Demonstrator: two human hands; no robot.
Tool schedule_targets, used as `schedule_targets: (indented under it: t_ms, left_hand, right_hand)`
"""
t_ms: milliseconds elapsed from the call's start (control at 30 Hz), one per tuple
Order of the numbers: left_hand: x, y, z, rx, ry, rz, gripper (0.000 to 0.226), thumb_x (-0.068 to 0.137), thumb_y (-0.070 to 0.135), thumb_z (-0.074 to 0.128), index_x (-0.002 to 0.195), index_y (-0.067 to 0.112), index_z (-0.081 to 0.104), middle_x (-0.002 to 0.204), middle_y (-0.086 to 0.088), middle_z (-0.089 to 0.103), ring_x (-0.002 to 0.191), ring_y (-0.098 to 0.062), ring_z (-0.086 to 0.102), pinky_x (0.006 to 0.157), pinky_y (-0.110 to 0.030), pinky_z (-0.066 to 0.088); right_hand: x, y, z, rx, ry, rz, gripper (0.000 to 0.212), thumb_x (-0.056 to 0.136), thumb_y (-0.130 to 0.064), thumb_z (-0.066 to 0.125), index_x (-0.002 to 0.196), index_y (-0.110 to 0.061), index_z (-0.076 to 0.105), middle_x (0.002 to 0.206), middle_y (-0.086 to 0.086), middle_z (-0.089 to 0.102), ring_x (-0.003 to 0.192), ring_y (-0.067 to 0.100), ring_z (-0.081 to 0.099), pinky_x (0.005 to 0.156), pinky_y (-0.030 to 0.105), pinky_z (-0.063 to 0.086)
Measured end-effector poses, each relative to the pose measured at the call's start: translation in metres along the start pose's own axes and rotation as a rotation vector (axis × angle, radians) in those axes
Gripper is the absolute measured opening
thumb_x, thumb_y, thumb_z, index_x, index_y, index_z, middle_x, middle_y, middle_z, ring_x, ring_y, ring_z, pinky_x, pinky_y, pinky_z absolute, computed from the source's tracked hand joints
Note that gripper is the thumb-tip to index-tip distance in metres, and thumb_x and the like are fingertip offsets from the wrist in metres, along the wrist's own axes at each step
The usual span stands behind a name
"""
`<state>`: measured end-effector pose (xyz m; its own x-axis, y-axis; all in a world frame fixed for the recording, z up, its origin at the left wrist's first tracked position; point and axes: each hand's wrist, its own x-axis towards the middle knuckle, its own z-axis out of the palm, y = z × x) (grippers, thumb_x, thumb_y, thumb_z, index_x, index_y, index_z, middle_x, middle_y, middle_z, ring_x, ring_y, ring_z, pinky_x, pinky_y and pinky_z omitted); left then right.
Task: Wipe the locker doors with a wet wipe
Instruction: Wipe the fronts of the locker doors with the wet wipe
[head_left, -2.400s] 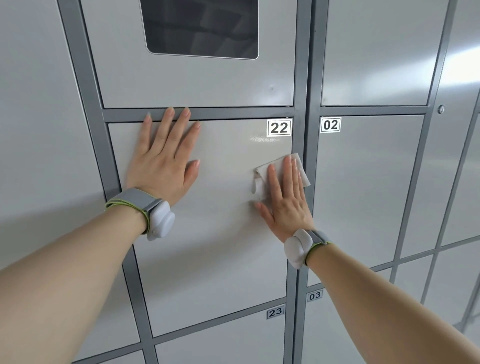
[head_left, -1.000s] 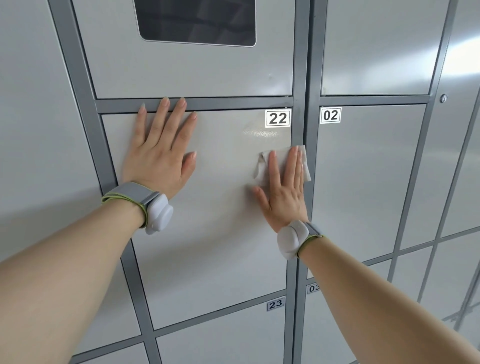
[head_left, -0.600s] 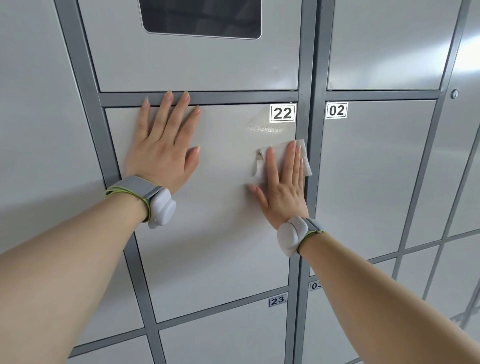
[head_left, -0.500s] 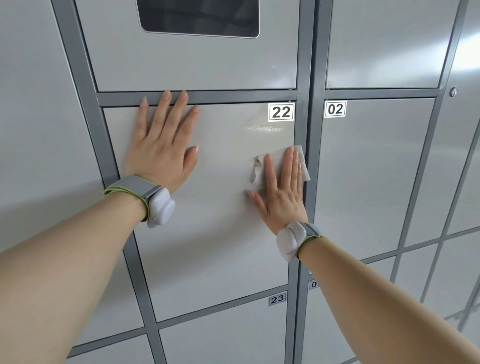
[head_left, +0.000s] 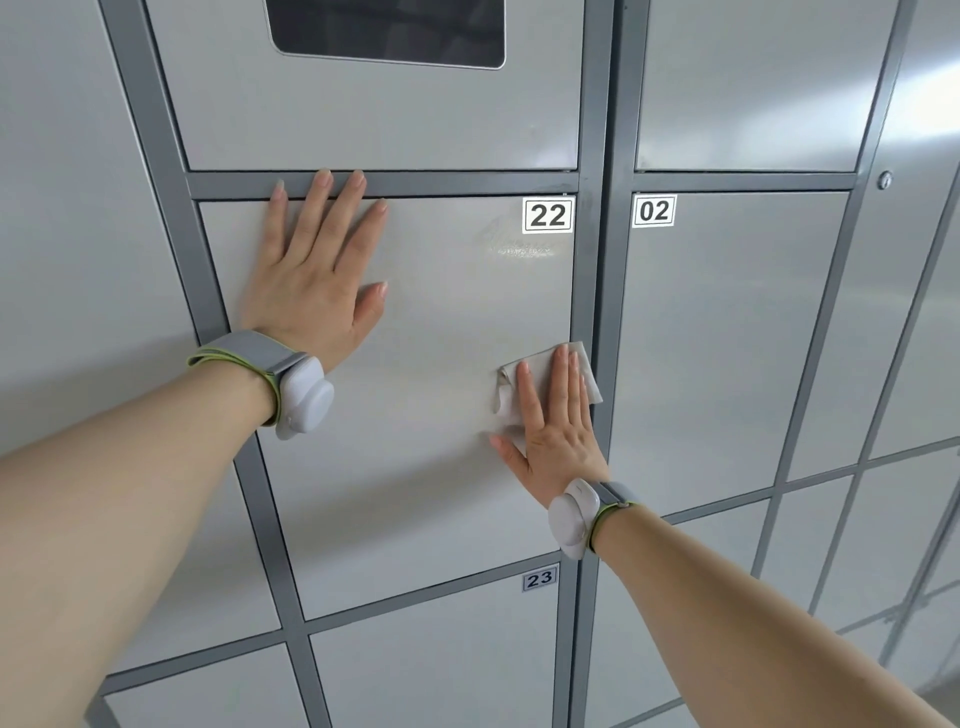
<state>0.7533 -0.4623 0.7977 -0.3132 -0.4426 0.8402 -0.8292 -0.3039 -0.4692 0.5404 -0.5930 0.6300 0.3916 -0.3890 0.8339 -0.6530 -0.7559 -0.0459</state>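
Observation:
Locker door 22 (head_left: 431, 415) is a pale grey panel in a darker grey frame. My right hand (head_left: 556, 431) lies flat with straight fingers on a white wet wipe (head_left: 540, 364), pressing it against the door's right edge at mid height. The wipe's corners stick out above and beside my fingers. My left hand (head_left: 317, 280) is spread flat on the door's upper left, fingertips reaching onto the frame bar above. A damp streak (head_left: 519, 249) shines just below the number label 22 (head_left: 548, 214).
Door 02 (head_left: 727, 338) is to the right and door 23 (head_left: 436, 670) below. The door above holds a dark window (head_left: 387, 31). Vertical frame posts (head_left: 602, 312) separate the columns. More locker doors run off to the far right.
My right hand has slid the wipe down the right edge of door 22, away from the number label. My left hand has stayed flat in the same spot.

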Motion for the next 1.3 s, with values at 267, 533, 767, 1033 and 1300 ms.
schedule_targets:
  t_ms: [267, 533, 767, 1033, 1300]
  left_hand:
    - [-0.024, 0.002, -0.008, -0.053, -0.068, 0.054, 0.06, 0.089, 0.034, 0.035, 0.142, 0.006, 0.035, 0.152, -0.017, 0.028, 0.141, -0.036, 0.016, 0.115, -0.048, -0.003]
    - [-0.05, -0.01, -0.008, -0.042, -0.095, -0.025, 0.062, 0.089, 0.034, 0.035, 0.144, 0.006, 0.029, 0.153, -0.018, 0.024, 0.142, -0.037, 0.011, 0.115, -0.047, -0.009]
    - [-0.055, -0.009, 0.001, -0.019, -0.097, -0.034, 0.065, 0.09, 0.034, 0.036, 0.147, 0.008, 0.022, 0.156, -0.015, 0.018, 0.142, -0.038, 0.008, 0.114, -0.053, -0.007]
    - [-0.056, -0.006, 0.004, 0.025, -0.06, -0.04, 0.063, 0.092, 0.035, 0.036, 0.147, 0.005, 0.025, 0.155, -0.017, 0.02, 0.142, -0.039, 0.01, 0.114, -0.052, -0.008]
    - [-0.056, -0.005, 0.006, 0.02, -0.05, -0.057, 0.064, 0.091, 0.035, 0.036, 0.148, 0.006, 0.025, 0.155, -0.016, 0.02, 0.142, -0.038, 0.01, 0.115, -0.052, -0.009]
  right_hand:
    - [0.0, -0.001, -0.017, -0.016, -0.066, 0.062, 0.073, 0.09, -0.051, 0.033, 0.15, -0.013, 0.014, 0.151, 0.036, 0.014, 0.142, 0.046, 0.012, 0.115, 0.049, 0.014]
    - [0.072, -0.03, -0.054, 0.131, -0.007, 0.135, 0.076, 0.098, -0.048, 0.04, 0.153, -0.013, 0.001, 0.154, 0.03, -0.015, 0.144, 0.038, -0.019, 0.111, 0.028, -0.023]
    - [0.071, -0.047, -0.037, 0.117, 0.037, 0.098, 0.082, 0.091, -0.061, 0.025, 0.153, -0.011, 0.005, 0.154, 0.032, -0.007, 0.144, 0.04, -0.011, 0.115, 0.033, -0.016]
    - [0.028, -0.032, -0.013, 0.026, -0.005, -0.073, 0.073, 0.093, -0.053, 0.032, 0.15, -0.012, 0.013, 0.153, 0.034, 0.006, 0.143, 0.043, 0.0, 0.118, 0.045, 0.003]
    - [0.012, -0.023, -0.011, 0.023, 0.004, -0.068, 0.067, 0.094, -0.044, 0.037, 0.15, -0.016, 0.015, 0.154, 0.03, 0.009, 0.145, 0.037, 0.002, 0.119, 0.042, 0.008]
